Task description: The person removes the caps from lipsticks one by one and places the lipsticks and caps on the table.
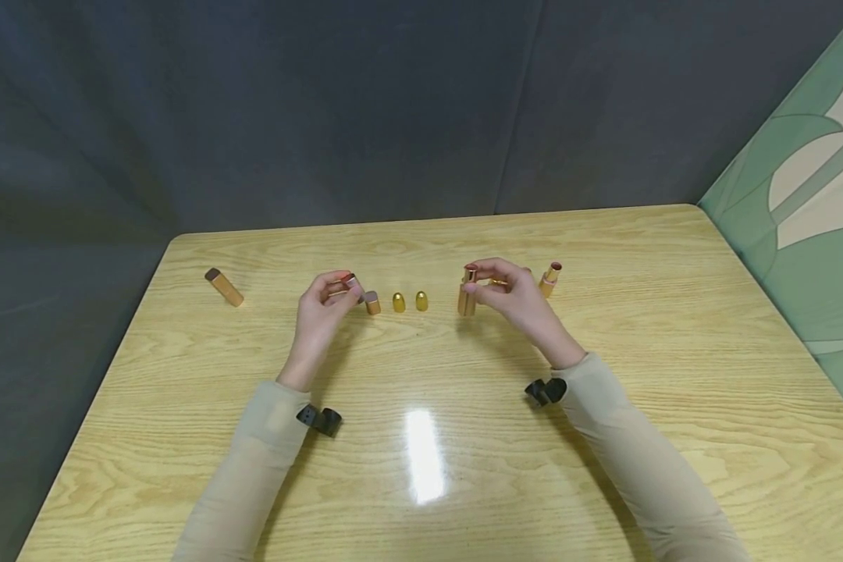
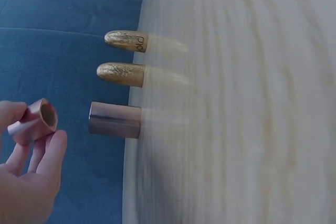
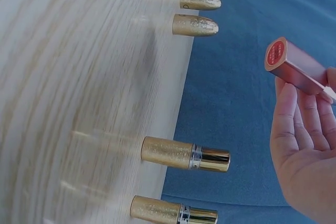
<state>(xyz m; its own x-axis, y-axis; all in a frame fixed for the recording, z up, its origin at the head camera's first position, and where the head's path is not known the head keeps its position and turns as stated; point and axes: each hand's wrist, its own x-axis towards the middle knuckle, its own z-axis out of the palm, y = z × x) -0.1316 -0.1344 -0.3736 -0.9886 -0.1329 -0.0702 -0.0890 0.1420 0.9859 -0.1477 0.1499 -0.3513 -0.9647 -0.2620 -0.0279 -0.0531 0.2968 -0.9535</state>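
My left hand pinches a rose-gold cap between thumb and fingers, its hollow end showing in the left wrist view. Just right of that hand, a similar cap stands on the table. My right hand holds a rose-gold lipstick tube above the table; the red label on its base faces the right wrist camera. Two gold lipstick tubes stand below and beside that hand, one nearer, one farther. Between the hands stand two rounded gold caps, one left, one right.
A rose-gold lipstick is at the far left of the wooden table. Another uncapped tube stands right of my right hand. Dark cloth hangs behind the back edge, and a green leaf-patterned cloth is at right.
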